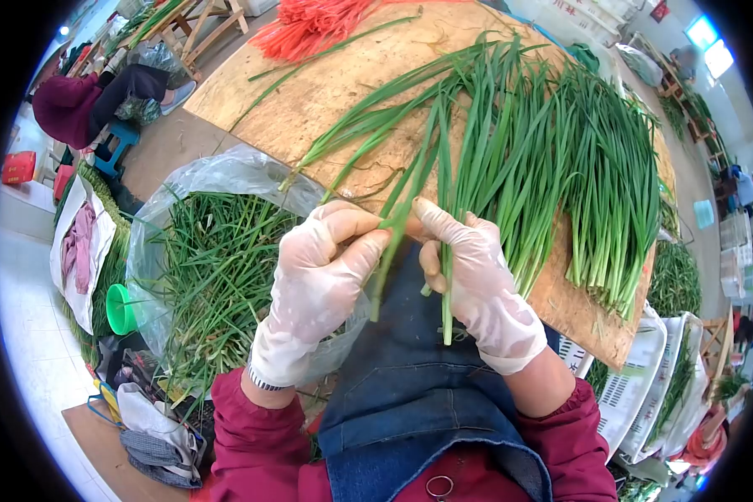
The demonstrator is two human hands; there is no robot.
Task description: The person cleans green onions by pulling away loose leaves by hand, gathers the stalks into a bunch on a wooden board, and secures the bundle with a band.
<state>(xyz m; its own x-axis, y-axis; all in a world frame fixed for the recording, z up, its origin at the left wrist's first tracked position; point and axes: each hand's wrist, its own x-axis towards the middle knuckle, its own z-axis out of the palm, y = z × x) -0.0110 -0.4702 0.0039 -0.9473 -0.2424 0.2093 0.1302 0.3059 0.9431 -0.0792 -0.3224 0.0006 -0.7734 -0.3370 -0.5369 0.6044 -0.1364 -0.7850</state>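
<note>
Both hands wear thin whitish gloves. My left hand (314, 280) pinches a green leaf between thumb and forefinger, beside a stalk that hangs at its fingertips. My right hand (473, 284) is closed around a few green stalks (447, 314), whose pale ends hang below the fingers and whose leaves reach up onto the board. Right of it, large bunches of long green leafy stalks (615, 192) lie on the wooden board (343, 92), pale ends toward me. A few loose stalks (376, 125) rest on the board above my left hand.
A clear plastic bag (155, 213) full of green leaves (217, 268) stands at the left. Red plastic strips (305, 25) lie at the board's far edge. White crates (636, 376) are at the lower right. A seated person (79, 100) is at the upper left, near a blue stool (120, 146).
</note>
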